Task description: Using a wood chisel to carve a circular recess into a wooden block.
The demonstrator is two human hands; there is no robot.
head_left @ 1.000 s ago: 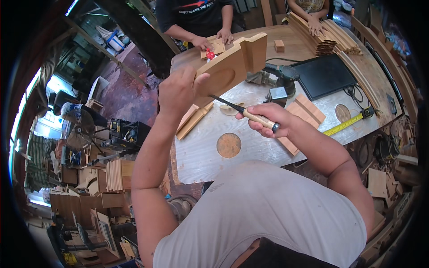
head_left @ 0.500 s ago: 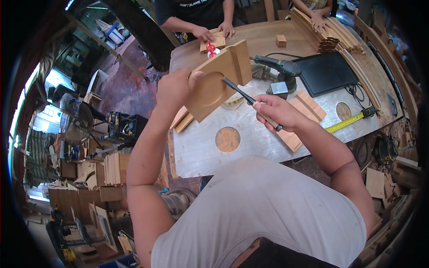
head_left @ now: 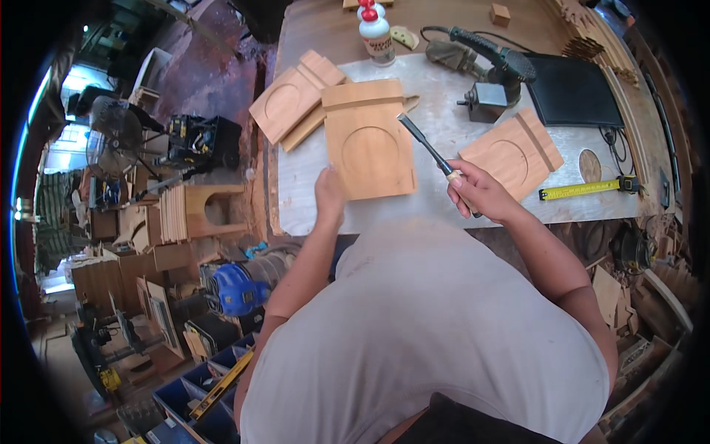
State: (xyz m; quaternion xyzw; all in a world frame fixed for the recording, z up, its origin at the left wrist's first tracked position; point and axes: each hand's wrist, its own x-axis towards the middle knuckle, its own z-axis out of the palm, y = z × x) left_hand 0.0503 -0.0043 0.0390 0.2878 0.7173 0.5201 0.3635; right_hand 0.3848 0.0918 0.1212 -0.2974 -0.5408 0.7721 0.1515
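1. Head view, my hands: my left hand (head_left: 330, 194) lies on the near left corner of the wooden board (head_left: 370, 140), fingers spread loosely rather than gripping, pinning it flat to the tabletop (head_left: 444, 133) so it cannot slide. My right hand (head_left: 473, 194) is closed around the pale handle of the chisel (head_left: 427, 146), which slants up and left so that its dark steel blade meets the board's right edge near the top.

2. Head view, the workpiece: the board is smooth, warm-brown timber, roughly rectangular, with a shallow round recess cut into its middle and a raised strip across its far end. It sits in the centre of the pale, scuffed sheet covering the tabletop, right in front of me, within easy reach of both hands.

3. Head view, surroundings: two similar recessed boards lie apart, one stack (head_left: 296, 103) to the far left, another (head_left: 512, 154) beyond my right hand. A yellow tape measure (head_left: 588, 189) stretches along the right, a corded power tool (head_left: 488, 63) rests at the back, and a glue bottle (head_left: 375, 33) with a red cap stands upright beyond the boards.
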